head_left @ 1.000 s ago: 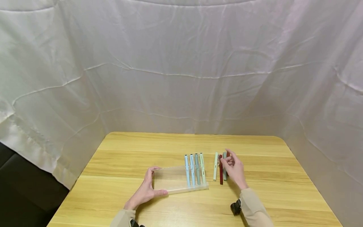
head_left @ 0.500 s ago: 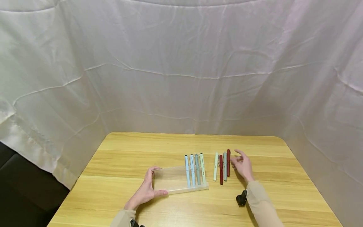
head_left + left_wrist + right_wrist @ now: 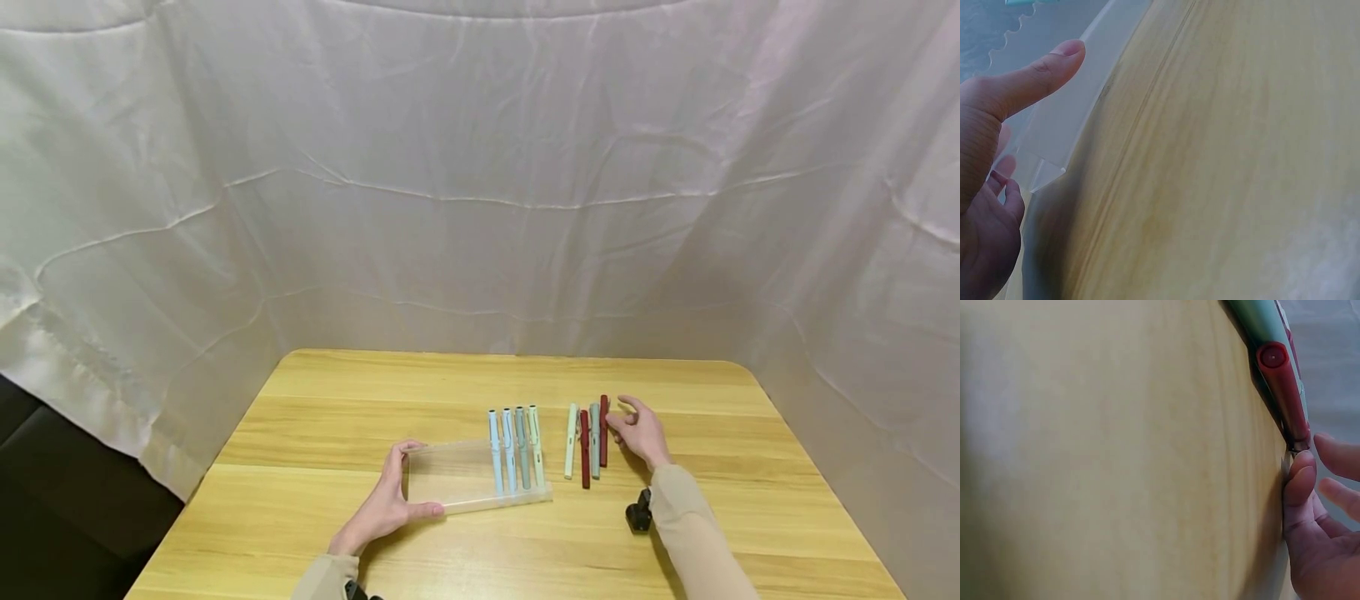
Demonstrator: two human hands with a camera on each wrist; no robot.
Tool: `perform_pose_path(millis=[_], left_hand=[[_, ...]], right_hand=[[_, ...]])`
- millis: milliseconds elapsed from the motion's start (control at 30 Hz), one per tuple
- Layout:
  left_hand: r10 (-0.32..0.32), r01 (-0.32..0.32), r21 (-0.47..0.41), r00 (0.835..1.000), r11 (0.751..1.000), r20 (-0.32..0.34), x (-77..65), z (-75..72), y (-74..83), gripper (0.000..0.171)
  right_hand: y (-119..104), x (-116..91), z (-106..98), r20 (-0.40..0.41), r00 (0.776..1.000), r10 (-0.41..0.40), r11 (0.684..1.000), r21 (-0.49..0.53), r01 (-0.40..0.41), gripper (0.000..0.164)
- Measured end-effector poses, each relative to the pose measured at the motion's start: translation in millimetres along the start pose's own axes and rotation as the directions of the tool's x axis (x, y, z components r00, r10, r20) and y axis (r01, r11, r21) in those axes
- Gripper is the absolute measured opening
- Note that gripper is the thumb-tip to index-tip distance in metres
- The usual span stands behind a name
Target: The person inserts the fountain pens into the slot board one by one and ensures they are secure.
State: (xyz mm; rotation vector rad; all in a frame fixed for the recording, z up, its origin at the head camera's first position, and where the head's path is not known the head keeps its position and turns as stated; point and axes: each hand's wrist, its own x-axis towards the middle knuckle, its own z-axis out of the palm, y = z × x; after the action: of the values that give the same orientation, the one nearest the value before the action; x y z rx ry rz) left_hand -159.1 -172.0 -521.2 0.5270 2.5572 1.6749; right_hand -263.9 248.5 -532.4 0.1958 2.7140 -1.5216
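My left hand (image 3: 386, 504) grips the left end of a clear acrylic pen stand (image 3: 450, 475), thumb along its front edge and fingers behind the left side. In the left wrist view the stand (image 3: 1060, 119) shows a notched edge. Light blue, grey-green and pale green pens (image 3: 522, 450) lie side by side at its right end. Right of it, a pale green pen (image 3: 571, 442), a dark red pen (image 3: 585, 450) and a grey-green pen (image 3: 595, 442) lie in a row. My right hand (image 3: 641, 433) is beside the outermost dark red pen (image 3: 1288, 394), fingertips right at it, thumb and fingers apart.
The wooden table (image 3: 480, 558) has rounded far corners. Pale curtains (image 3: 480, 250) hang around its back and sides. A dark seat-like shape (image 3: 67, 500) is at the far left, beyond the table.
My right hand has moved right, off the middle of the loose pens, to the right side of the outermost dark red pen, then slightly back toward it. The left hand and stand have not moved.
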Motion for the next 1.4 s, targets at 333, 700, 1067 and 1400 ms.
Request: perform_pose_path(millis=[333,700,1067,1400], left_hand=[[0.002,-0.002,0.053,1.0,0.999,-0.013,4.4,3.9,-30.8,0.097],[0.0,0.001,0.049,1.0,0.999,-0.014,4.9,4.2,-32.4,0.097],[-0.005,0.006,0.039,1.0,0.999,-0.026,4.7,5.3,-32.0,0.097],[-0.011,0.011,0.024,1.0,1.0,-0.024,5.4,5.5,-32.1,0.097]], right_hand=[[-3,3,-1,0.04,0.999,0.017,0.994,-0.111,-0.013,0.062],[-6,2,-2,0.083,0.996,0.015,0.986,-0.168,-0.001,0.07],[-6,2,0,0.068,0.998,0.014,0.977,-0.215,0.001,0.061],[-6,3,2,0.053,0.998,0.021,0.982,-0.19,-0.011,0.053]])
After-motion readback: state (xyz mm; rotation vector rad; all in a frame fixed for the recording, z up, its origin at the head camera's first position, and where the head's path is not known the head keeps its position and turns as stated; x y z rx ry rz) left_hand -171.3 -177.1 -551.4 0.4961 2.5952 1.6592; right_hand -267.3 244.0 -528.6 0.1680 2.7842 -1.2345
